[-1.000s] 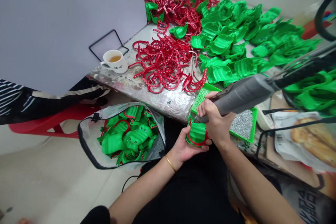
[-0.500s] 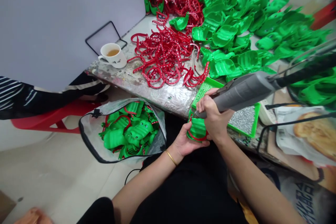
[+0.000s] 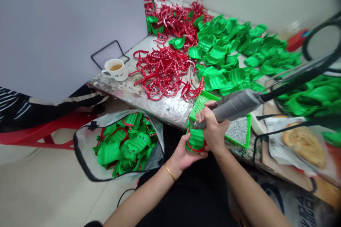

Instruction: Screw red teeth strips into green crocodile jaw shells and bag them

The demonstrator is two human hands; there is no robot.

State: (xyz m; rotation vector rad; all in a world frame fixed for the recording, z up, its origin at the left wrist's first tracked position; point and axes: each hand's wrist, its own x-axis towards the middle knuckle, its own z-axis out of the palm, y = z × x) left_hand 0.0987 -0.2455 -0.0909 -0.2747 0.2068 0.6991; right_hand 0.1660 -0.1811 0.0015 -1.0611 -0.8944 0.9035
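My left hand is closed around a green plastic piece with a red toothed strip along its lower edge. In my right hand is a grey electric screwdriver, gripped near its front end. Its tip meets the upper left part of the green piece, though the exact contact point is too small to make out. A green tray of small silvery screws lies just beyond my right hand, its perforated part reaching behind the screwdriver.
Red toothed strips and green pieces are heaped on the table. An open bag of joined green-and-red pieces stands at left below the table edge. A cup sits near that edge. Flatbread lies at right. A person's striped clothing shows far left.
The camera view has tilted up a little, so the table scene sits lower in view. Both hands keep the same hold, with the screwdriver tip still at the green piece.
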